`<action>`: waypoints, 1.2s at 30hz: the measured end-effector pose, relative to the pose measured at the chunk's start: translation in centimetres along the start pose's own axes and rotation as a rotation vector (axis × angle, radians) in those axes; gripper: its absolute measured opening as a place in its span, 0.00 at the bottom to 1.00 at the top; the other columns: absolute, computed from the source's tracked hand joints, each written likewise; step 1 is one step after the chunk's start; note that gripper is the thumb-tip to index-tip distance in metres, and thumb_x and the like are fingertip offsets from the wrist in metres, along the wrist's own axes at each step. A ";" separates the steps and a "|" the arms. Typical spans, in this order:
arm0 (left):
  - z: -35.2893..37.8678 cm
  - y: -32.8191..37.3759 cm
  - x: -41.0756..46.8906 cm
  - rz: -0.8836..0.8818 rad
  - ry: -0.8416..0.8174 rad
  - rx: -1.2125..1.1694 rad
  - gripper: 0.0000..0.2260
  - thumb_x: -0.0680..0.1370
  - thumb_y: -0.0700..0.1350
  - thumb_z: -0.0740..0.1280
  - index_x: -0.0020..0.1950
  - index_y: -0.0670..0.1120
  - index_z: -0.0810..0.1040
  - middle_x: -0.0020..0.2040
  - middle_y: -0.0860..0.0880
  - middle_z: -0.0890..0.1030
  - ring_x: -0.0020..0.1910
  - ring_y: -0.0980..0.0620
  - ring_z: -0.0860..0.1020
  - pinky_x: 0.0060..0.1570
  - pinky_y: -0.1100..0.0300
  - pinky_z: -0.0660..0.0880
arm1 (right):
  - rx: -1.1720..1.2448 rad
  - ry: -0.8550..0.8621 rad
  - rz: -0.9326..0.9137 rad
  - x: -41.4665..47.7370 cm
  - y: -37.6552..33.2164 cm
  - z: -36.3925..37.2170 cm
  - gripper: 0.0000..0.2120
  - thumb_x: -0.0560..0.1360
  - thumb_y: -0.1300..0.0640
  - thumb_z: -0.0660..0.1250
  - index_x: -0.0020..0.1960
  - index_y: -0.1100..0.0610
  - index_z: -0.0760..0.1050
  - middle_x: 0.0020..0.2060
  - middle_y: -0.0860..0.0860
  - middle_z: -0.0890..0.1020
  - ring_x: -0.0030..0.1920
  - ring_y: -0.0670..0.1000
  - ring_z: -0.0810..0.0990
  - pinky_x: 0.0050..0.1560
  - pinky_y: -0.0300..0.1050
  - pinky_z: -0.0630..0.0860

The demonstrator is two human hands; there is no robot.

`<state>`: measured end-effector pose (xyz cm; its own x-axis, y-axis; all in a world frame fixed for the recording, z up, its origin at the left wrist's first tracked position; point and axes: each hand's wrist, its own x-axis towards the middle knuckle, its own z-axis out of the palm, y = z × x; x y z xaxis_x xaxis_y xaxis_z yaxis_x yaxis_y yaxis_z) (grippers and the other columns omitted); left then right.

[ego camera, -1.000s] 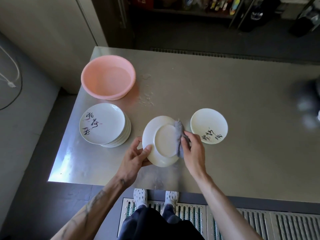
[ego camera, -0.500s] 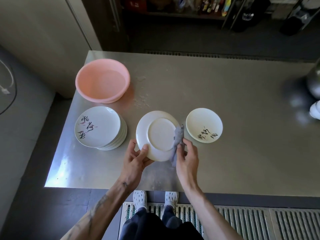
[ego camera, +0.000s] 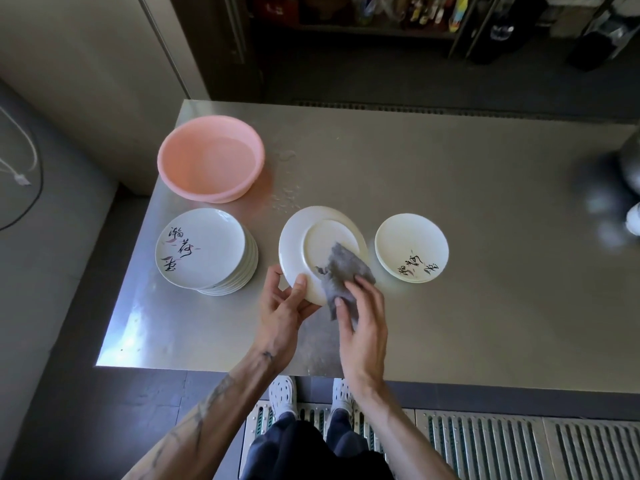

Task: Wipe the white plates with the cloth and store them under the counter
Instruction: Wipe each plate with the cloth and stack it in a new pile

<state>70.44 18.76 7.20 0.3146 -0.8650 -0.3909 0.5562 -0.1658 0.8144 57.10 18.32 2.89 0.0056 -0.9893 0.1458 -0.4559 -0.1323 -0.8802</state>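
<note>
I am looking down on a brushed steel table (ego camera: 450,299), dull grey and flat, with a scatter of water droplets (ego camera: 287,199) beading toward its far left. A round pink plastic basin (ego camera: 211,159) is sitting at that far left corner. Just in front of it a stack of white plates (ego camera: 204,251) is resting face up, glossy, with black brush lettering on the top one.

The upturned plate (ego camera: 311,244) is hanging tilted over the near middle of the table, underside toward me, its raised foot ring showing. My left grip (ego camera: 287,303) is clamping its near-left rim, thumb pressing on the underside. The fingers are curling behind the plate, where I cannot see their tips.

My right grip (ego camera: 363,320) is pinching the grey cloth (ego camera: 341,271) between thumb and curled fingers, pressing it to the plate's lower right. The cloth is soft and crumpled, covering part of the foot ring and trailing off the rim.

Just right of the held plate a low pile of smaller white plates (ego camera: 412,247) is lying face up; I cannot count them. At the right edge a blurred dark shape (ego camera: 602,202) is being cut off by the frame, and I cannot make it out.
</note>
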 end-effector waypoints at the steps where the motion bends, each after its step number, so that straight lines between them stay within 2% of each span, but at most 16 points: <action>1: 0.1 0.0 -0.1 0.002 0.004 0.000 0.04 0.84 0.39 0.63 0.58 0.44 0.72 0.53 0.39 0.84 0.53 0.39 0.82 0.59 0.43 0.80 | 0.016 0.033 0.038 0.4 0.4 -0.2 0.15 0.81 0.61 0.69 0.68 0.56 0.78 0.66 0.49 0.75 0.69 0.47 0.75 0.63 0.54 0.80; 3: 0.2 -0.1 -0.2 0.011 0.004 0.008 0.03 0.84 0.39 0.63 0.58 0.44 0.72 0.51 0.41 0.84 0.50 0.42 0.83 0.57 0.45 0.81 | 0.017 0.059 0.058 0.8 0.3 -0.6 0.14 0.81 0.62 0.69 0.67 0.55 0.79 0.64 0.50 0.75 0.67 0.48 0.77 0.60 0.55 0.81; 7: 0.2 0.0 -0.5 0.028 -0.013 0.032 0.04 0.84 0.35 0.61 0.58 0.43 0.71 0.48 0.40 0.84 0.42 0.43 0.83 0.47 0.49 0.82 | -0.083 -0.091 -0.161 -0.4 -0.6 -0.6 0.16 0.81 0.60 0.69 0.68 0.54 0.80 0.67 0.51 0.74 0.66 0.50 0.77 0.66 0.50 0.77; 10: 0.0 0.1 -0.6 0.031 0.002 0.049 0.03 0.84 0.38 0.63 0.58 0.43 0.71 0.48 0.42 0.85 0.46 0.41 0.83 0.52 0.46 0.82 | -0.044 -0.011 -0.049 0.4 0.1 -1.0 0.16 0.81 0.61 0.69 0.68 0.54 0.80 0.66 0.51 0.74 0.64 0.42 0.77 0.64 0.52 0.78; 12: -0.1 0.1 -0.7 0.029 -0.005 0.061 0.04 0.84 0.39 0.63 0.58 0.43 0.71 0.50 0.41 0.84 0.47 0.40 0.82 0.55 0.45 0.81 | -0.054 -0.013 -0.052 0.2 -0.2 -0.9 0.16 0.81 0.61 0.68 0.68 0.54 0.79 0.66 0.51 0.73 0.64 0.43 0.77 0.64 0.50 0.78; 14: -0.1 0.2 -0.8 0.032 -0.032 0.067 0.04 0.84 0.38 0.63 0.58 0.43 0.71 0.50 0.40 0.84 0.46 0.41 0.81 0.55 0.44 0.81 | -0.069 -0.068 -0.123 -0.3 -0.6 -0.7 0.17 0.81 0.60 0.68 0.69 0.54 0.80 0.67 0.51 0.73 0.64 0.47 0.78 0.67 0.44 0.76; 15: -0.2 0.2 -0.9 0.030 -0.040 0.073 0.04 0.84 0.38 0.63 0.59 0.42 0.71 0.50 0.39 0.85 0.47 0.41 0.83 0.55 0.44 0.81 | -0.061 -0.062 -0.117 -0.2 -0.6 -0.8 0.16 0.81 0.61 0.68 0.68 0.54 0.80 0.66 0.51 0.74 0.65 0.45 0.77 0.68 0.41 0.74; 17: -0.5 0.3 -1.0 0.023 -0.048 0.102 0.07 0.84 0.39 0.63 0.61 0.41 0.69 0.51 0.37 0.84 0.50 0.39 0.84 0.56 0.42 0.81 | -0.023 -0.002 -0.031 1.0 -0.3 -1.4 0.15 0.81 0.63 0.68 0.67 0.55 0.80 0.64 0.52 0.76 0.65 0.41 0.76 0.67 0.34 0.71; 18: -0.8 0.5 -1.1 0.014 -0.056 0.119 0.09 0.84 0.40 0.64 0.62 0.40 0.69 0.51 0.36 0.84 0.52 0.39 0.84 0.57 0.42 0.81 | -0.010 0.008 0.005 2.0 0.0 -1.8 0.15 0.81 0.63 0.68 0.67 0.56 0.80 0.63 0.52 0.77 0.64 0.43 0.77 0.67 0.33 0.70; 20: -1.2 0.8 -1.1 -0.012 -0.079 0.150 0.10 0.84 0.40 0.64 0.63 0.39 0.69 0.52 0.35 0.84 0.53 0.38 0.83 0.56 0.41 0.81 | -0.004 -0.045 0.025 4.5 0.4 -2.5 0.15 0.82 0.64 0.67 0.67 0.57 0.80 0.63 0.51 0.80 0.64 0.46 0.78 0.68 0.40 0.72; 22: -1.6 1.0 -1.2 -0.046 -0.115 0.179 0.11 0.83 0.41 0.65 0.64 0.39 0.69 0.53 0.34 0.84 0.53 0.38 0.83 0.56 0.40 0.81 | -0.015 -0.137 -0.010 7.1 0.2 -3.0 0.16 0.82 0.64 0.66 0.69 0.57 0.79 0.64 0.49 0.80 0.65 0.47 0.78 0.69 0.49 0.73; 23: -1.7 1.2 -1.3 -0.064 -0.139 0.188 0.12 0.83 0.42 0.66 0.64 0.39 0.69 0.53 0.34 0.84 0.53 0.38 0.83 0.56 0.40 0.81 | -0.027 -0.179 -0.046 8.3 -0.2 -3.2 0.16 0.82 0.64 0.65 0.69 0.56 0.78 0.65 0.49 0.80 0.66 0.47 0.77 0.70 0.50 0.72; 27: -2.2 1.6 -1.3 -0.099 -0.216 0.242 0.13 0.82 0.44 0.68 0.64 0.42 0.72 0.50 0.38 0.84 0.49 0.39 0.84 0.52 0.43 0.82 | -0.142 -0.361 -0.345 10.2 -3.1 -3.1 0.16 0.82 0.62 0.67 0.69 0.54 0.80 0.67 0.47 0.78 0.68 0.48 0.75 0.70 0.46 0.71; 30: -2.7 1.7 -1.2 -0.097 -0.194 0.280 0.11 0.83 0.39 0.66 0.66 0.43 0.74 0.54 0.39 0.84 0.52 0.39 0.84 0.53 0.44 0.82 | -0.211 -0.555 -0.649 8.7 -4.8 -2.1 0.17 0.79 0.65 0.70 0.67 0.56 0.81 0.66 0.52 0.79 0.67 0.53 0.75 0.72 0.45 0.69; 32: -3.1 1.8 -1.2 -0.093 -0.187 0.303 0.11 0.83 0.37 0.65 0.66 0.42 0.74 0.55 0.40 0.84 0.53 0.40 0.83 0.53 0.44 0.82 | -0.228 -0.611 -0.763 8.2 -4.7 -1.8 0.16 0.78 0.65 0.70 0.65 0.57 0.82 0.66 0.54 0.79 0.66 0.53 0.75 0.72 0.44 0.69; 36: -3.3 2.0 -1.4 -0.119 -0.199 0.309 0.12 0.83 0.40 0.65 0.66 0.40 0.72 0.52 0.36 0.84 0.50 0.40 0.83 0.53 0.43 0.82 | -0.232 -0.445 -0.553 9.8 -3.8 -2.1 0.14 0.81 0.61 0.69 0.67 0.55 0.81 0.65 0.50 0.79 0.65 0.54 0.76 0.67 0.51 0.73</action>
<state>73.66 21.15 7.98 0.0893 -0.9013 -0.4240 0.3120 -0.3789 0.8713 57.00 9.28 8.60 0.6256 -0.7201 0.3000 -0.4577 -0.6503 -0.6063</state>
